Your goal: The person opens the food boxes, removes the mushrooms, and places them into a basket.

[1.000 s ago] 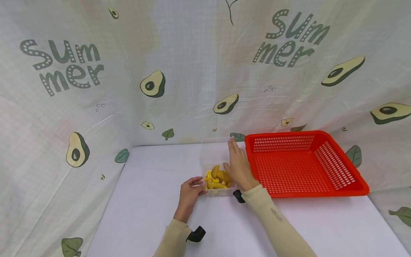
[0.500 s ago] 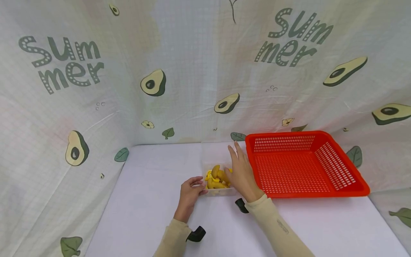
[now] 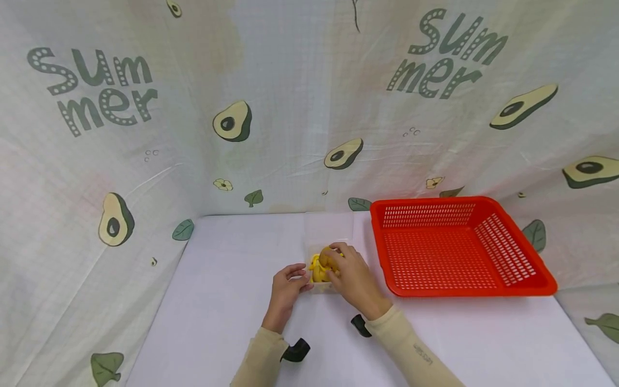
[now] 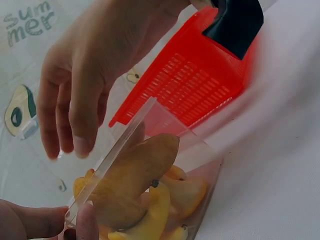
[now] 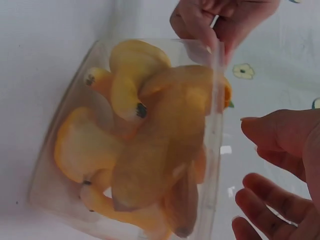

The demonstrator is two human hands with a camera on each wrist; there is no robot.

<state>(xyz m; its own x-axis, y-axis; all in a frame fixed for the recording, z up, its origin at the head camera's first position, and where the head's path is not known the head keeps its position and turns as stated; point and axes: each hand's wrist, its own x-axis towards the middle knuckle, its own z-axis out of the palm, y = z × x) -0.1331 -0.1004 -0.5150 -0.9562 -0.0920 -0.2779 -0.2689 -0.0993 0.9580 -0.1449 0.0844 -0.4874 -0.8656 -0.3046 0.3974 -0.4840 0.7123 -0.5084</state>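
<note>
A clear plastic box (image 3: pixel 321 288) stands on the table, filled with yellow and brownish-yellow pieces shaped like bananas and other fruit (image 5: pixel 150 145). My left hand (image 3: pixel 288 287) pinches the box's rim near its left corner, thumb and finger on either side of the wall (image 4: pixel 200 150). Over the box's right side hovers my right hand (image 3: pixel 355 277), its fingers loosely bent and overlapping the fruit from above. In the left wrist view the right fingertips hang apart from the rim, and in the right wrist view nothing lies between them.
A red perforated plastic basket (image 3: pixel 435 263) stands to the right of the box. The clear lid (image 3: pixel 329 226) lies folded back behind the box. Behind the white tabletop (image 3: pixel 227 312) hangs a cloth (image 3: pixel 285 80) printed with avocados.
My right hand has moved from beside the raised lid, left and toward me, to over the fruit, its fingers bending. My left hand keeps its place on the box.
</note>
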